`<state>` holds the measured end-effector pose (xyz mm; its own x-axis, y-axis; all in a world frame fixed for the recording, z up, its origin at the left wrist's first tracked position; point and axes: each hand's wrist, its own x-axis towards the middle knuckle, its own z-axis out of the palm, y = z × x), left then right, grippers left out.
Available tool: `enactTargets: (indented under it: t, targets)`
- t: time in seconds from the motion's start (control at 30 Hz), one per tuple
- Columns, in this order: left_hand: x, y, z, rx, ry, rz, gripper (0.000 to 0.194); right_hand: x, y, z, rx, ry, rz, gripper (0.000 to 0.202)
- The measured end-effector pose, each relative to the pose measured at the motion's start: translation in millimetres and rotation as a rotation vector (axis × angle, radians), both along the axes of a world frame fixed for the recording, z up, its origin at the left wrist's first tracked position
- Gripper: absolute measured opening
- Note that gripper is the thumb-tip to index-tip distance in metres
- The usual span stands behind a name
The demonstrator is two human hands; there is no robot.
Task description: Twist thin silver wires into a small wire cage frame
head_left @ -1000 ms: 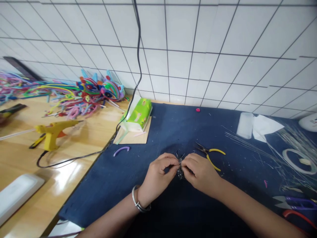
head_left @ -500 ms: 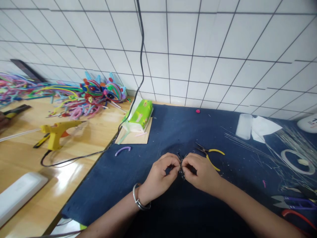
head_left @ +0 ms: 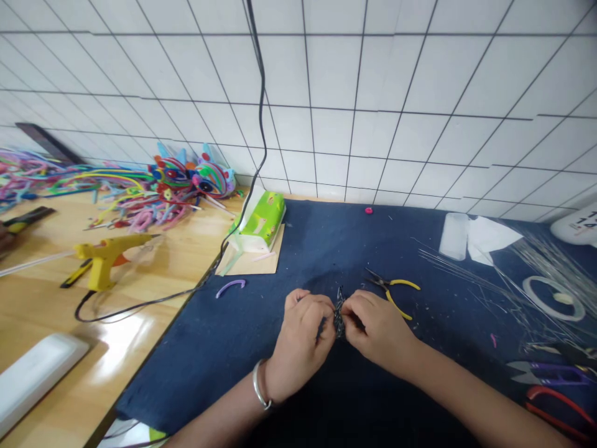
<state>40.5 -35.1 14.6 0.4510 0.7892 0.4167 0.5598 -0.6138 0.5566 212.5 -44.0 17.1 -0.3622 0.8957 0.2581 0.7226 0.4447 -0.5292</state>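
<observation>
Between my two hands is a small dark piece of twisted wire, its loops and ends partly hidden by fingers. My left hand, with a silver bangle at the wrist, pinches it from the left. From the right, my right hand pinches the same piece with thumb and forefinger. Yellow-handled needle-nose pliers lie with their jaws apart, just beyond my right hand. Both hands are over the dark blue cloth.
On the left stand a yellow glue gun, a green tissue pack and colourful pipe cleaners. Thin wires, purple-handled snips and a red-handled tool lie at right. Another person's hand shows at the left edge.
My left hand has turned, its back now more toward the camera, and more of the wire piece shows between the fingers. The view has shifted slightly.
</observation>
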Motion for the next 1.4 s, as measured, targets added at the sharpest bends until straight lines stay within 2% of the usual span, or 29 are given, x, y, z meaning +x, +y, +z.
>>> enactTargets:
  t: [0.2,0.3,0.47,0.6,0.77,0.87,0.93,1.03,1.13,1.23,1.4]
  targets:
    - [-8,1,9.3,0.094,0.009,0.130,0.018,0,2,8.0,-0.028,0.105,-0.023,0.015]
    - [-10,0,11.7,0.120,0.007,0.121,0.018,-1,2,11.4,0.018,0.116,-0.037,0.016]
    - [-6,0,10.4,-0.082,-0.150,0.045,0.018,-1,-3,16.7,0.185,0.144,0.023,0.014]
    - [-2,1,8.6,-0.145,-0.137,0.013,0.017,-3,-7,14.2,0.318,0.126,0.131,0.015]
    - [-4,1,11.0,-0.066,-0.140,0.081,0.018,-4,-4,2.8,0.175,0.131,0.231,0.013]
    - [-6,3,12.5,-0.046,-0.195,0.019,0.019,-4,-1,-1.7,0.095,0.152,0.196,0.013]
    - [-8,4,12.0,-0.114,-0.298,-0.094,0.018,-3,0,-2.6,0.069,0.192,0.135,0.014]
    - [-8,6,9.4,-0.320,-0.567,-0.261,0.013,-3,-1,-1.8,0.056,0.234,0.059,0.014]
    - [-7,6,6.6,-0.484,-0.775,-0.316,0.010,-4,-2,0.8,0.003,0.174,0.049,0.013]
    - [-6,6,5.0,-0.551,-0.808,-0.284,0.009,-3,-2,6.2,-0.060,0.125,0.050,0.012]
    - [-5,7,1.7,-0.579,-0.652,-0.163,0.008,-3,-2,12.8,-0.213,0.229,-0.026,0.012]
